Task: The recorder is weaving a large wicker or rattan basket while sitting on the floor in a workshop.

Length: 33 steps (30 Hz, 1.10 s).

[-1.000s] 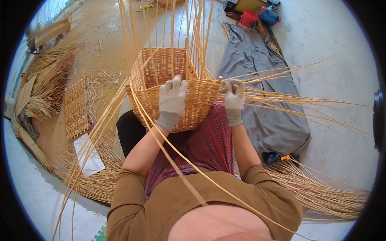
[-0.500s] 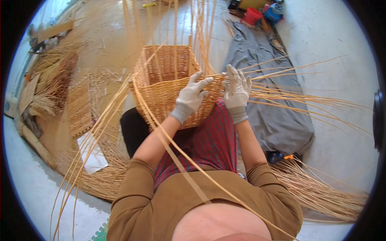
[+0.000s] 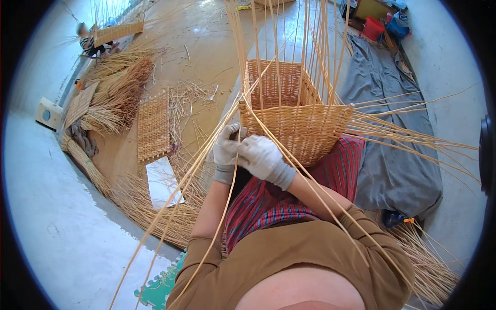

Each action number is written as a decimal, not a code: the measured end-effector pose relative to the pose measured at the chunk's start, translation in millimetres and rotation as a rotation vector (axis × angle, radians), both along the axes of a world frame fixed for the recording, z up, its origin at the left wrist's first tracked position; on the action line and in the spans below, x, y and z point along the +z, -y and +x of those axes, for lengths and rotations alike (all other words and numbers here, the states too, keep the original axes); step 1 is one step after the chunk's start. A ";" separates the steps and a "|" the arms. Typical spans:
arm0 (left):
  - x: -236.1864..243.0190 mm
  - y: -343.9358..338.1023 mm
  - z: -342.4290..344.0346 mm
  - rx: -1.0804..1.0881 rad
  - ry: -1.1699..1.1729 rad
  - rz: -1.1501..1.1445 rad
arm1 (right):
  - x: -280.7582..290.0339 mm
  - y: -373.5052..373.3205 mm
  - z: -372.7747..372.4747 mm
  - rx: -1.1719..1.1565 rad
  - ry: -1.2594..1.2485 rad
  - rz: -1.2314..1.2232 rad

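A square woven wicker basket [image 3: 320,129] rests over my lap, with long stakes rising from it and loose strands fanning out to both sides. My left hand [image 3: 226,144], in a pale knit glove, is closed around a thin cane strand [image 3: 232,186] just below the basket's left corner. My right hand [image 3: 261,157], gloved alike, reaches across in front of the basket and pinches that strand beside my left hand, its fingertips partly overlapping the left fingers.
A grey cloth [image 3: 392,170] lies to the right. A woven mat [image 3: 152,124], white sheet [image 3: 163,178] and piles of canes [image 3: 119,98] lie left. Another person [image 3: 90,49] sits at the upper left. A red bucket [image 3: 372,28] stands at the back right.
Both hands have moved from the basket's front rim and right corner to below its left corner. The view has swung left, so the basket and surroundings appear farther right.
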State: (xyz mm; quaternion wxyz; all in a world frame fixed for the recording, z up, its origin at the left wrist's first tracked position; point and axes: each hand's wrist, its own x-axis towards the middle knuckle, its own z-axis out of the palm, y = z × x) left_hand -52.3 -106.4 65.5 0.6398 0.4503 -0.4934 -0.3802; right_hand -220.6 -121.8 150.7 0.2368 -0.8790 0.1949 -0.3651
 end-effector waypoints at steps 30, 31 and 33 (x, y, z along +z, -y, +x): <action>50.6 57.0 60.9 -0.544 0.045 0.222 | -12.5 -28.6 -41.3 -0.022 0.008 0.181; 52.5 58.4 61.7 -0.518 0.151 0.183 | -13.3 -30.5 -41.6 -0.025 0.009 0.180; 52.9 58.0 56.3 -0.533 0.042 0.317 | -16.8 -33.7 -42.2 -0.039 0.021 0.211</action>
